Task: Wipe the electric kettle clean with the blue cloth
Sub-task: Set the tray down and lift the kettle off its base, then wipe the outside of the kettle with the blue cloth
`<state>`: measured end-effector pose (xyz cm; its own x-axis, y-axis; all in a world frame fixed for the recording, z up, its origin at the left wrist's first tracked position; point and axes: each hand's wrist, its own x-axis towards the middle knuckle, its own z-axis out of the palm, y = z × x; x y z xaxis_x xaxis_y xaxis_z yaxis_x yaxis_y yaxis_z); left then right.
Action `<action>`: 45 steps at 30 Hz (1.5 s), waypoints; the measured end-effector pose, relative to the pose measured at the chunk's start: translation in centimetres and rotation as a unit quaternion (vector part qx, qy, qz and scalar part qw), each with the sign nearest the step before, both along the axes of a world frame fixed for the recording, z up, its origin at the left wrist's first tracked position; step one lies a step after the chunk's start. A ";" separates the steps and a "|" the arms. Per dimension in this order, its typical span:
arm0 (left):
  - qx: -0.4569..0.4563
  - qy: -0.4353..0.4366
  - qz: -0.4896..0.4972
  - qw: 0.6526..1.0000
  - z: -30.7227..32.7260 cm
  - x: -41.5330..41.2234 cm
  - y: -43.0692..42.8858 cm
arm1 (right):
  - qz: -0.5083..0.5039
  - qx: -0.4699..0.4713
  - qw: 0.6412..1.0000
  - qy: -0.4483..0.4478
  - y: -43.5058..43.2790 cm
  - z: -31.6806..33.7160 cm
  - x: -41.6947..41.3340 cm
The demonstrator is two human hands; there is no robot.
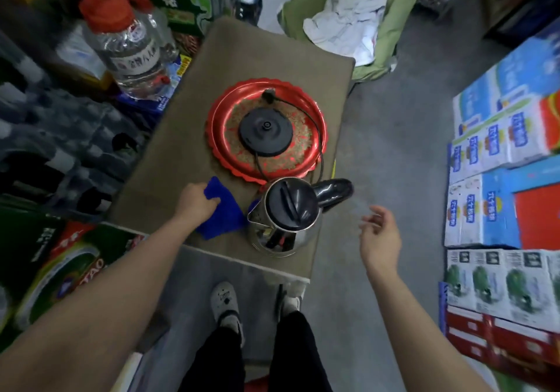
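A steel electric kettle (pixel 280 234) with a black lid and black handle stands near the front right corner of a brown-covered table (pixel 257 58). Just left of it lies the blue cloth (pixel 225 216), flat on the table and touching the kettle's base. My left hand (pixel 195 202) rests on the cloth's far left part with its fingers closed on the fabric. My right hand (pixel 380 234) hovers in the air to the right of the kettle, fingers apart, holding nothing. The kettle's black power base (pixel 266 128) sits apart on a red tray (pixel 315 149).
A large water bottle (pixel 133 49) with a red cap stands left of the table among dark crates. Stacked cartons (pixel 500 155) line the right side. A green chair with a white cloth (pixel 348 19) stands behind the table. My feet (pixel 225 304) are below the table's front edge.
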<state>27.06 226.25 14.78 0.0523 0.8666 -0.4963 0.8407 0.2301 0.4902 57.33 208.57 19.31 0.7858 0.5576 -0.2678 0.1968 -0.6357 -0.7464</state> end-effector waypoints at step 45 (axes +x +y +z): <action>0.121 -0.060 -0.330 0.934 15.7 9.4 -6.5 | 0.001 0.033 0.999 -0.026 0.7 11.3 2.2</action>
<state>36.49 219.75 30.48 0.6584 0.7114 -0.2458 0.6951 -0.4494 0.5612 59.52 209.25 30.65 0.7959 0.5747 -0.1903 0.2372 -0.5854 -0.7753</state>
